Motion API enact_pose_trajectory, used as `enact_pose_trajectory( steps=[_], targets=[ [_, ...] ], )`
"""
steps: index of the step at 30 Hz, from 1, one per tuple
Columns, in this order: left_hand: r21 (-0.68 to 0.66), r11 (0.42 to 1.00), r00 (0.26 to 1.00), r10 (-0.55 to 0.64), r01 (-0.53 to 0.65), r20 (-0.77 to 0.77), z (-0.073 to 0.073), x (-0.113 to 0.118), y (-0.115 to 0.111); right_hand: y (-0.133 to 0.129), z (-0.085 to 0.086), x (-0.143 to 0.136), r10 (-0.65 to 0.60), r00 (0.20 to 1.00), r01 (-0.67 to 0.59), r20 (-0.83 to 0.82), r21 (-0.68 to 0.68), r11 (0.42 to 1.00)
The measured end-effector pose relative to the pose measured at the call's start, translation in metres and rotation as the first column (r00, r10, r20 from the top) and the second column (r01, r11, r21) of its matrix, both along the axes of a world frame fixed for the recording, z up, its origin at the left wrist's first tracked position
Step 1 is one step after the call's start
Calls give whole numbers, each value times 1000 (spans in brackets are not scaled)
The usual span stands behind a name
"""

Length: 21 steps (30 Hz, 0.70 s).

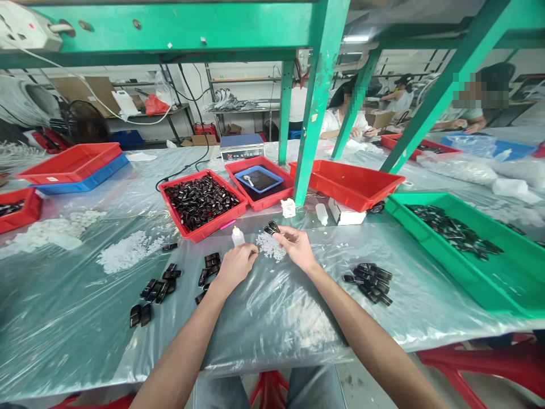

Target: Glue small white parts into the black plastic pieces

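Right hand: I have my right hand (297,245) pinched nearly closed, thumb against fingers, on black pieces (271,228) above the small white bits (269,247).
Left hand: my left hand (239,260) has its fingers curled beside those bits, near a white bottle (237,236); I cannot tell whether it grips anything.
Heaped red tray (219,222): many loose black parts (200,199), piled across it.
Middle red tray (275,200): a small blue tray (273,186) inside, with dark contents and a white scoop (248,180).
Tilted red tray (369,197): slanting behind the green post (312,113), just above a white box (346,215).
Green tray (511,278): black parts gathered toward its far left, green floor showing nearer me.
Left stack: red tray on top (70,162), blue tray beneath (91,180).
Far-left red tray (25,215): dark parts inside, cut off by my view.
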<state>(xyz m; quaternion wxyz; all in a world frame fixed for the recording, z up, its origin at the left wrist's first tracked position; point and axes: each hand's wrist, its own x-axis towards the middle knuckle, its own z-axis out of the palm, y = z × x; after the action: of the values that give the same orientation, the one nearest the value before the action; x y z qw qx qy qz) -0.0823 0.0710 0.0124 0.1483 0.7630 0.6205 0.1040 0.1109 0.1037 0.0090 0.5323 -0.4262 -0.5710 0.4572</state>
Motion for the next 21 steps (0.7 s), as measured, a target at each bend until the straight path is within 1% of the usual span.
enact_pose_trajectory(
  steps=[2, 4, 6, 7, 8, 9, 11, 12, 13, 14, 16, 21],
  targets=[
    [11, 1000, 1000, 24, -24, 7, -1, 1, 0, -1, 0, 0, 34, 999, -35, 22, 7, 999],
    [32, 998, 997, 47, -49, 61, -2, 3, 0, -3, 0, 1, 85, 995, -86, 49, 12, 996],
    [73, 995, 976, 55, -71, 211, -2, 4, 0, -3, -2, 1, 125, 990, -126, 62, 14, 992],
    [95, 992, 943, 51, -87, 330, -1, 4, 0, -3, -2, 1, 137, 989, -138, 62, 14, 990],
    [112, 988, 883, 45, -109, 467, 0, 5, 0, -3, -3, 0, 145, 988, -146, 58, 13, 989],
    [116, 984, 797, 38, -135, 603, 1, 5, 1, -3, -4, 0, 150, 987, -151, 54, 12, 988],
    [86, 982, 591, 32, -171, 806, 4, 4, 2, -2, -5, -1, 163, 985, -164, 54, 9, 986],
    [63, 983, 505, 34, -173, 863, 5, 4, 2, -2, -5, -1, 173, 983, -173, 57, 8, 985],
    [41, 986, 445, 37, -164, 895, 7, 4, 2, -2, -5, -2, 183, 982, -183, 58, 7, 983],
    [23, 989, 409, 39, -146, 912, 8, 4, 1, -3, -4, -2, 190, 980, -191, 56, 7, 982],
    [3, 994, 383, 39, -110, 923, 11, 5, 0, -4, -2, -2, 196, 979, -197, 46, 9, 980],
    [4, 996, 393, 30, -84, 919, 14, 5, -2, -6, 1, 0, 199, 979, -199, 42, -2, 980]
  ],
)
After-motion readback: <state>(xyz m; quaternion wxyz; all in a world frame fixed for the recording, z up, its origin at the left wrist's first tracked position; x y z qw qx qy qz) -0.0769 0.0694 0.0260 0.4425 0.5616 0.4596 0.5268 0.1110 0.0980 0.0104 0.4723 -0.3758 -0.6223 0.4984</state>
